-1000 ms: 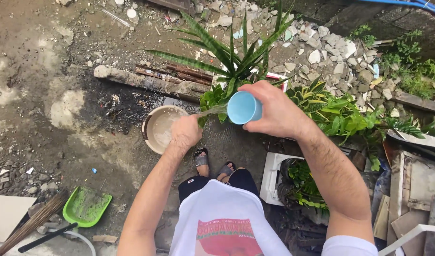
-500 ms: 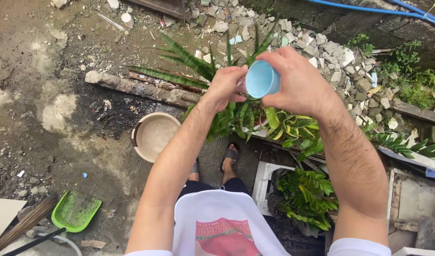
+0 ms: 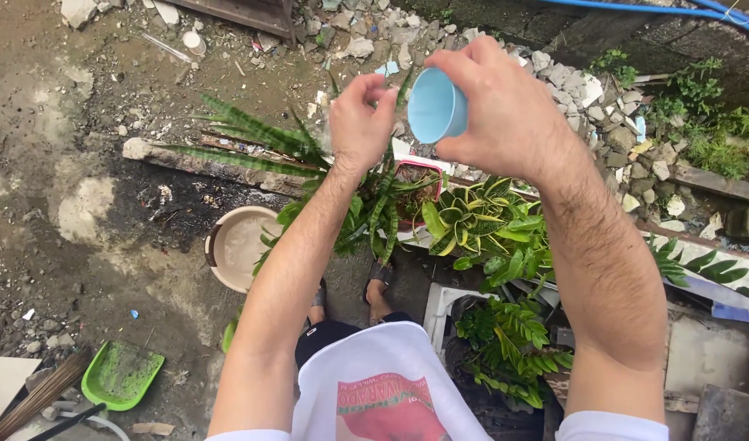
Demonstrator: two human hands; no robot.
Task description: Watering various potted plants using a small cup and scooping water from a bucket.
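A right hand (image 3: 505,114) grips a tipped light-blue plastic cup (image 3: 434,104), mouth toward the cupped, empty left hand (image 3: 360,118), above spiky green potted plants (image 3: 366,196), apparently for sprinkling.

One view only, from a camera on the person's head. It faces steeply down along the body, so the white shirt (image 3: 386,384) fills the bottom edge and the feet (image 3: 350,294) show below it. Both forearms run up from the bottom into mid-frame; the left hand (image 3: 360,122) and right hand (image 3: 501,110) sit close to the lens, large in frame. The ground (image 3: 88,204) lies farther off. No second view to compare.
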